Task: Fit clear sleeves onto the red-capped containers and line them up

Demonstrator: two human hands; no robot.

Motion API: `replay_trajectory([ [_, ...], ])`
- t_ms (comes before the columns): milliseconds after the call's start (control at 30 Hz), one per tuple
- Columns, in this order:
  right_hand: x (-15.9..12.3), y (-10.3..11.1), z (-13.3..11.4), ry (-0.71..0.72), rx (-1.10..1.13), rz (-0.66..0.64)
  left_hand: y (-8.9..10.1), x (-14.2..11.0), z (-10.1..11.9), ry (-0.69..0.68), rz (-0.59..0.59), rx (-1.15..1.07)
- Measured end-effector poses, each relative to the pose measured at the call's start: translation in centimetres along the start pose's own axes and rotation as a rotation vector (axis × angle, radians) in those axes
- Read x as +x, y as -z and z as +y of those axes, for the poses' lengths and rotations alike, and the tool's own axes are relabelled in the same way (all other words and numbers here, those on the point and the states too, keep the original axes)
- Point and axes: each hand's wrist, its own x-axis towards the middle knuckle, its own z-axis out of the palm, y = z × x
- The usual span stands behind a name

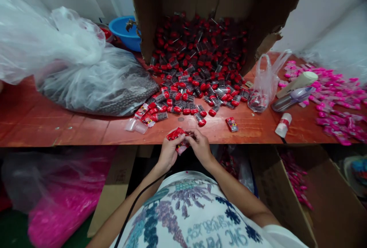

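Red printed packets are gripped at the table's front edge by my left hand, thumb on top. My right hand pinches at their right side, its fingertips close to the left thumb. How many packets are in the hands I cannot tell. Just beyond lies a small clear container with a red cap, tipped on its side. A single red printed packet rests on the table to the right. Clear empty cups lie to the left, beside more packets and capped containers.
A big pile of red-capped containers spills from an open cardboard box. A plastic bag of dark beads and a blue basin stand left. Right are a small plastic bag, bottles, a white-and-red tube and pink pieces.
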Motion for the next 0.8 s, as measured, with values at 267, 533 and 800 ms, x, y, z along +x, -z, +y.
replay_trajectory([
  [267,0.8,0.9,0.9,0.367,-0.501,-0.039,0.2,0.5,0.5,0.051,0.060,0.064],
  [533,6.3,8.1,2.4,0.387,-0.943,-0.141,0.7,2.0,2.2,0.147,0.245,-0.065],
  [800,4.5,5.1,0.9,0.292,-0.529,-0.263,0.9,2.3,3.4,0.253,0.249,-0.189],
])
